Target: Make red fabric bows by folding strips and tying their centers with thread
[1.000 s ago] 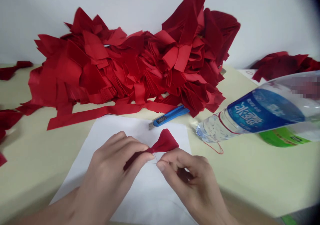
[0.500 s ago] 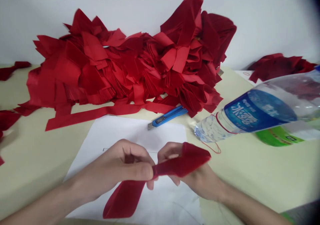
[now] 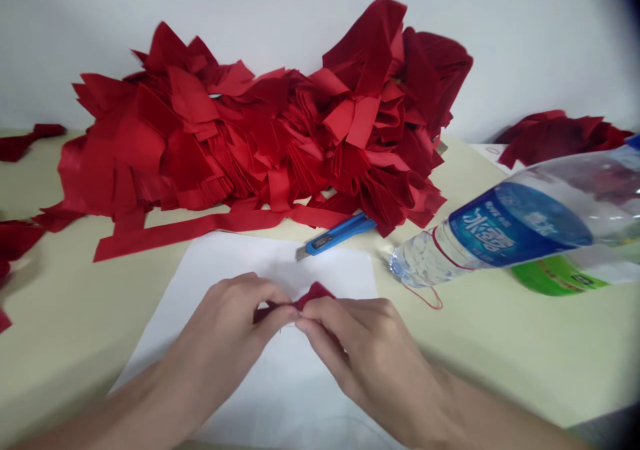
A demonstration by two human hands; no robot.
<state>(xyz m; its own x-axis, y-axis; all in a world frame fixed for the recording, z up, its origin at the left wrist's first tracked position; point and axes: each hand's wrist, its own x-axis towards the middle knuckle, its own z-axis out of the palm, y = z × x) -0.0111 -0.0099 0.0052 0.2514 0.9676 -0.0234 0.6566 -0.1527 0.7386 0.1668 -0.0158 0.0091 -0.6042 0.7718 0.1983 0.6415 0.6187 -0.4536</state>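
Note:
A small piece of red cloth (image 3: 313,295) is pinched and bunched between my hands, above a sheet of white paper (image 3: 320,267). Most of the cloth is hidden by my fingers. My left hand (image 3: 220,330) grips its left end between thumb and fingers. My right hand (image 3: 365,357) holds the other side, and its fingertips meet those of my left hand at the middle. Both hands are over the paper's lower half.
A large heap of cut red cloth strips (image 3: 260,130) lies against the white wall. A blue box cutter (image 3: 336,235) sits at its front edge. A tilted plastic water bottle (image 3: 500,233) lies at right, with a thin red thread (image 3: 425,297) beside it, on the pale table (image 3: 500,350).
The red cloth, long and spread out half a second ago, is now gathered into a small bunch. My hands have moved closer together, with their fingertips meeting.

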